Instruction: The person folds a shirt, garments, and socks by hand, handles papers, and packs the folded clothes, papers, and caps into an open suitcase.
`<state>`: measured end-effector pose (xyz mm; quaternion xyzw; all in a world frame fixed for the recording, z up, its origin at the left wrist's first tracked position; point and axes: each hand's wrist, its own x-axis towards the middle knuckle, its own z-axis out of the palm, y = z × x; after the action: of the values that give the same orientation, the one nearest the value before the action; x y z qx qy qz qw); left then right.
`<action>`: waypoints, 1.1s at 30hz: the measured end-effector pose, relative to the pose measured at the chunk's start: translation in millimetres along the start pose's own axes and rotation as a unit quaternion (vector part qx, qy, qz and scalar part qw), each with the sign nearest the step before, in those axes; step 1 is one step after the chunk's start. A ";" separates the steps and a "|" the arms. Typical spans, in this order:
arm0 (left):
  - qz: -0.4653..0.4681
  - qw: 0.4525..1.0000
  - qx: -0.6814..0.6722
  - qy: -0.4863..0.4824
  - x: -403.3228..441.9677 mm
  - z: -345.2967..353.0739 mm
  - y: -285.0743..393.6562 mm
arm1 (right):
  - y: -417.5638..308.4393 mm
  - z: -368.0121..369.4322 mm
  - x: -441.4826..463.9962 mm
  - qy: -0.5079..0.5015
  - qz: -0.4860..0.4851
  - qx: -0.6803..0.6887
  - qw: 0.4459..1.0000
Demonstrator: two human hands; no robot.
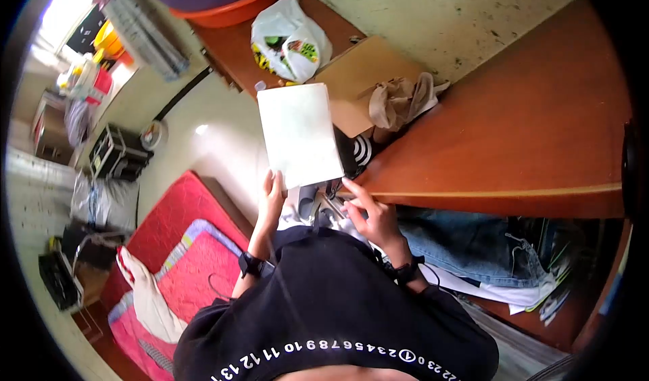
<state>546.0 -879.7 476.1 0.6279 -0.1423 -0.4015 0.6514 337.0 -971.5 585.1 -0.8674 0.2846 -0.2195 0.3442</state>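
Note:
A white rectangular sheet or pad (301, 135) is held up in front of my body, its blank face towards me. My left hand (272, 195) grips its lower left corner, the thumb along the edge. At its lower right corner is my right hand (370, 213), with the index finger stretched to the corner and the other fingers curled around a thin, dark, pen-like item (332, 205). Both wrists carry black bands.
A brown wooden desk (500, 124) stands on the right, with cardboard (368, 70), a beige cloth bag (399, 102) and a white plastic bag (291, 39) beyond. Folded jeans (466, 246) lie under the desktop. To the left are a red mattress (196, 212) and a black case (119, 152).

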 end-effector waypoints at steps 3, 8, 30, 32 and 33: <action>0.014 0.998 0.036 0.050 -22.8 -7.6 0.0 | 3.6 -6.6 -2.1 -0.037 -0.011 0.035 0.999; 0.014 0.991 0.088 0.101 -39.2 -37.2 3.3 | 12.2 7.3 -5.5 -0.066 0.042 0.111 0.991; -0.054 0.993 -0.002 0.108 172.7 -173.4 10.8 | 101.6 120.6 138.7 0.241 0.223 0.186 0.926; -0.074 0.992 0.020 0.099 225.1 -192.7 16.8 | 129.1 118.4 162.4 0.249 0.353 0.020 0.902; -0.052 0.994 0.047 0.082 253.2 -207.6 16.9 | 140.4 117.0 171.9 0.251 0.377 -0.017 0.891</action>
<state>856.2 -913.1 375.6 0.6949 -0.0747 -0.3748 0.6092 483.8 -1111.5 437.5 -0.6168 0.6709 -0.2787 0.3029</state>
